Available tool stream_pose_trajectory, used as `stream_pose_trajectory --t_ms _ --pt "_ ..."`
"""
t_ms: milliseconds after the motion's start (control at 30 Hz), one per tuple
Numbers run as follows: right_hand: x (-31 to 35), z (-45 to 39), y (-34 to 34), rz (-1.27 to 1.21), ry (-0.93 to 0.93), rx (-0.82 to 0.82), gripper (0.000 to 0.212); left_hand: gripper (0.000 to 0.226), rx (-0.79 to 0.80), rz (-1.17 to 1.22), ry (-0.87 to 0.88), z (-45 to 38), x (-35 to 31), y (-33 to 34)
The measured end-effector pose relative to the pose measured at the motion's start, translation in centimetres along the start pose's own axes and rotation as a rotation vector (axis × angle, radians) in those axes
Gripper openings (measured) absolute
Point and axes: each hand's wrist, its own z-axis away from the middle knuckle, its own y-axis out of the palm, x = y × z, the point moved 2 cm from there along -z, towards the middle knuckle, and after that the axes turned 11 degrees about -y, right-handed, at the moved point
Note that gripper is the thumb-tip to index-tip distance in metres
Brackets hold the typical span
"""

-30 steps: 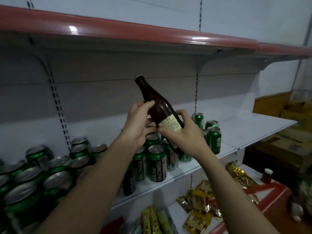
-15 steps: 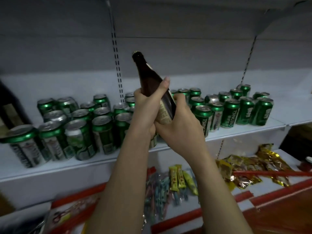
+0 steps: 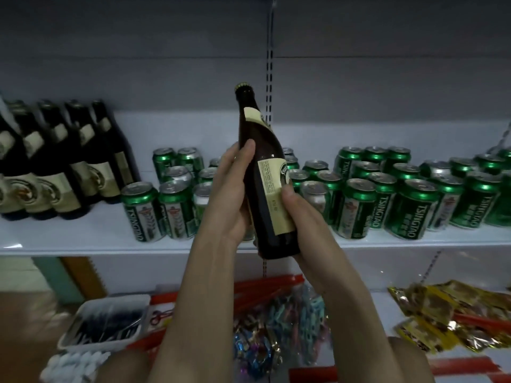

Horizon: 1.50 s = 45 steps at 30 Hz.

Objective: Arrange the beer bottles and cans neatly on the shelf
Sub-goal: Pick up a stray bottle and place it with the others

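We grip a dark brown glass beer bottle (image 3: 265, 172) with both hands: left hand (image 3: 231, 194), right hand (image 3: 301, 217). Green aluminium cans (image 3: 409, 205) stand behind it on the white shelf (image 3: 83, 239).

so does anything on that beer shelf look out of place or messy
Nothing is spilled or broken. The green cans stand upright but in loose, uneven clusters, not straight rows, with labels facing different ways. One brown bottle is off the shelf, held by both hands, while the other bottles stand grouped at the left.
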Motion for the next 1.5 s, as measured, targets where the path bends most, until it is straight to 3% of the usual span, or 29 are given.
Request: stream_pose_trajectory --t_ms 100,233,333,533,667,767,833,967,1167,1300,1500 --pt "-0.6 -0.6 2.5 0.132 -0.126 -0.073 0.036 0.052 -0.042 0.006 0.034 0.2 -1.1 -1.7" --pt "-1.3 -1.2 5.3 0.315 -0.227 -0.164 0.051 0.061 -0.089 -0.228 0.056 0.6 -2.9 -3.9" --pt "-1.4 -1.9 7.1 0.458 -0.292 -0.16 0.045 0.065 -0.044 -0.346 0.08 0.8 -3.9 -5.5" --pt "-2.1 -3.6 10.8 0.584 -0.332 0.061 0.041 0.053 -0.124 -0.245 0.21 0.1 -6.3 -8.5" --pt "-0.9 -7.3 12.4 0.653 -0.329 0.182 0.028 0.046 -0.159 -0.173 0.277 -0.7 -9.0 -11.6" --pt "0.9 -12.1 14.2 0.786 -0.364 0.207 0.043 0.047 -0.195 -0.125 0.315 -1.5 -11.8 -14.1" --pt "2.1 -15.7 15.9 0.758 -0.356 0.2 0.046 0.059 -0.229 -0.102 0.329 -1.9 -13.7 -15.8" --pt "4.1 -21.9 20.8 0.564 -0.305 0.332 0.044 0.041 -0.205 -0.192 0.362 -3.2 -16.6 -19.2" --pt "3.4 -25.4 26.5 0.595 -0.374 0.399 0.034 0.036 -0.141 -0.329 0.406 -5.0 -17.2 -24.4" --pt "1.4 -25.9 28.5 0.596 -0.366 0.398 0.033 0.061 -0.233 -0.299 0.411 -6.3 -16.0 -27.4" --pt "-2.2 -25.9 30.8 0.64 -0.386 0.326 0.028 0.056 -0.631 -0.613 0.601 -5.7 -11.9 -30.0"
